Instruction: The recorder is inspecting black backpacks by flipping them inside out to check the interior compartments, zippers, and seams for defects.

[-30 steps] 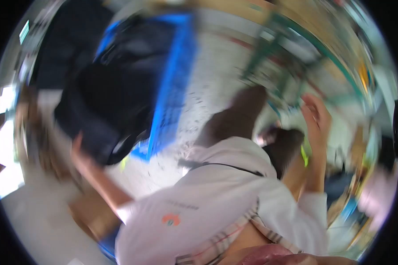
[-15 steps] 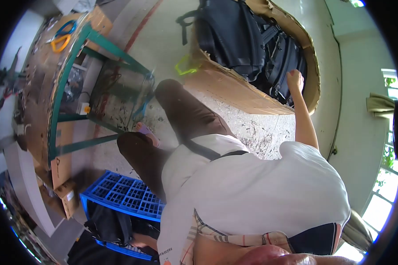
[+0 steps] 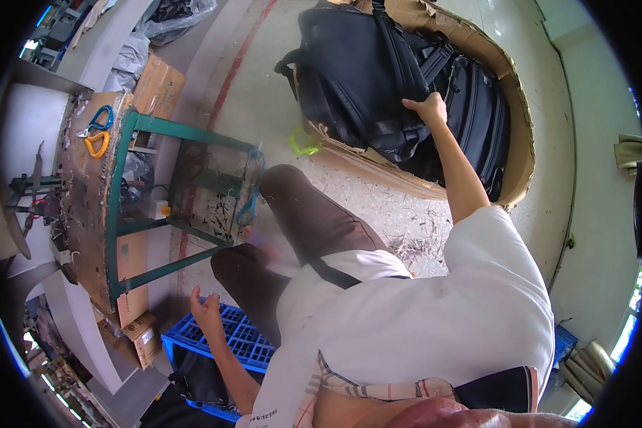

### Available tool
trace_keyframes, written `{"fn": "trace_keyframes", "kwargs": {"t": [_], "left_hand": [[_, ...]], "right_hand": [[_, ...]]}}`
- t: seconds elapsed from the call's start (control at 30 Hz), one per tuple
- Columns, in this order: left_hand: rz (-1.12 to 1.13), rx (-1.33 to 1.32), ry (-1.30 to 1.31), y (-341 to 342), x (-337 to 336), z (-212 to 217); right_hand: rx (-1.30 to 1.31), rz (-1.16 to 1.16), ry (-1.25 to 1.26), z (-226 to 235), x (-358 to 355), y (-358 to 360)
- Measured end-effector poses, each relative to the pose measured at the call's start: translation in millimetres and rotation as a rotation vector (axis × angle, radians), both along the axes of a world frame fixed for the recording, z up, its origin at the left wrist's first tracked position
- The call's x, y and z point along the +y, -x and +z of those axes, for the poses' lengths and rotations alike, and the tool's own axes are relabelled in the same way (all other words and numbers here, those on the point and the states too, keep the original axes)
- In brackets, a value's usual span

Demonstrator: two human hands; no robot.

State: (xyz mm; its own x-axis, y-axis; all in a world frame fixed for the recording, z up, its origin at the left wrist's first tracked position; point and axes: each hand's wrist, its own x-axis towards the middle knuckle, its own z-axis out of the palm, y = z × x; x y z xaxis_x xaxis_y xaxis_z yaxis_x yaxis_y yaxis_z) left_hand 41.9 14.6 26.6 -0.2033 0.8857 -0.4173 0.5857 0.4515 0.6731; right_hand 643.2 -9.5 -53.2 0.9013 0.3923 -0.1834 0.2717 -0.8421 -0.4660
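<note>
My right hand (image 3: 432,110) is closed at the edge of a black backpack (image 3: 356,78), its thumb pointing left; the fingertips are partly hidden. This backpack leans in a large cardboard box (image 3: 522,135), its left side over the box rim. More black backpacks (image 3: 478,121) stand packed beside it on the right. My left hand (image 3: 208,312) is raised over a blue plastic crate (image 3: 224,329), fingers apart and holding nothing. Below the crate's lattice top, a black item (image 3: 194,378) shows beside my left forearm.
At left stands a worn workbench (image 3: 85,192) with a green metal frame (image 3: 111,214). Scissors with blue and orange handles (image 3: 97,132) lie on it. Cardboard boxes (image 3: 144,339) sit below. Dark scraps (image 3: 420,246) litter the floor, and a yellow-green strap (image 3: 305,143) lies by the box.
My right hand has moved left from the right-hand backpacks to the leaning one, which sits further left and higher. My left hand has come up from beside the black item under the crate's top.
</note>
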Motion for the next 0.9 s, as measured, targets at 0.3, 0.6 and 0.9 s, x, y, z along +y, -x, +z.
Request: {"fn": "trace_keyframes", "kwargs": {"t": [0.3, 0.6, 0.9], "left_hand": [[-0.256, -0.460, -0.274, -102, 67, 50], [-0.733, -0.767, -0.559, -120, 124, 91], [-0.093, -0.721, -0.786, 110, 4, 44]], "right_hand": [[0.352, 0.389, -0.789, 205, -46, 77], [0.641, 1.771, -0.730, 291, -37, 203], [1.063, 1.498, -0.648, 245, 54, 286]]}}
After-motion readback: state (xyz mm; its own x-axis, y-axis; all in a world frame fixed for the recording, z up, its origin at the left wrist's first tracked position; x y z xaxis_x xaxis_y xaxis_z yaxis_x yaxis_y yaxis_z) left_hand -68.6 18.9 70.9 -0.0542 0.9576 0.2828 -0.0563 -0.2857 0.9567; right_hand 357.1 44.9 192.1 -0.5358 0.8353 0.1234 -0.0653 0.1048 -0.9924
